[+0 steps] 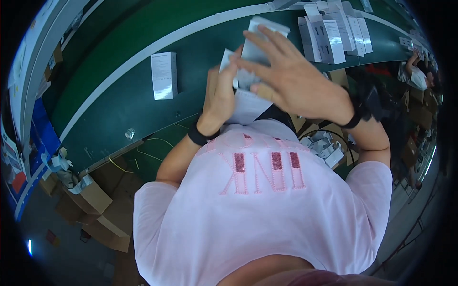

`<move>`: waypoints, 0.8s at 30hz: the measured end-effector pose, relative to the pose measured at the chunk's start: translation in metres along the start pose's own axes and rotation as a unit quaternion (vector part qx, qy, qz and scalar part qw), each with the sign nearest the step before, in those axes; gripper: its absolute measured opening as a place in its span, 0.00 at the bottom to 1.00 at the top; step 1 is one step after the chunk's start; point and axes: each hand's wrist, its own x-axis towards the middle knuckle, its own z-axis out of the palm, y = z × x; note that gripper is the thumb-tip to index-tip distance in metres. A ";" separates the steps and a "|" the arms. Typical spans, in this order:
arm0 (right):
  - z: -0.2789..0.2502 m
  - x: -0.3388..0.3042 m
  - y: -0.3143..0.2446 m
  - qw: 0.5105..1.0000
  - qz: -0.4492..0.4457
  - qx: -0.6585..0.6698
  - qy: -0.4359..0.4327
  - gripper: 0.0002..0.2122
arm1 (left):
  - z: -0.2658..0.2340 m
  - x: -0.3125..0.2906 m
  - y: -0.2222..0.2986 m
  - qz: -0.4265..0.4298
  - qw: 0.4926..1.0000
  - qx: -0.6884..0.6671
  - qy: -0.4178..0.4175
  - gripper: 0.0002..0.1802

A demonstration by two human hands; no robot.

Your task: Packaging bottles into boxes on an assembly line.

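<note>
A white paperboard carton [244, 106] with raised flaps is between my hands, just in front of my body at the table's near edge. My left hand [218, 97] is closed around its left side. Over the carton's upper part, my right hand [298, 78] has its fingers spread and slightly blurred. Whether those fingertips touch the flaps I cannot make out. The carton's inside is hidden by my hands. On the green table to the left, a closed white carton [163, 76] stands by itself.
Several white cartons [329, 40] stand grouped at the far right of the green table [126, 100]. Below its right edge is a bin of white pieces [327, 148]. Brown cardboard boxes [93, 195] lie at lower left. Another person [416, 74] is at far right.
</note>
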 end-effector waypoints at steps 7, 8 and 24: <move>0.172 -0.041 0.172 0.894 0.428 0.102 0.082 0.24 | -0.033 -0.009 -0.007 -0.138 0.933 -0.279 0.183 0.31; 0.223 -0.048 0.172 0.893 0.435 0.089 0.065 0.22 | -0.031 -0.006 -0.004 -0.130 0.939 -0.262 0.182 0.31; -0.058 0.057 -0.016 0.905 0.162 0.382 -0.099 0.05 | -0.026 -0.025 0.000 -0.050 0.986 -0.152 0.035 0.29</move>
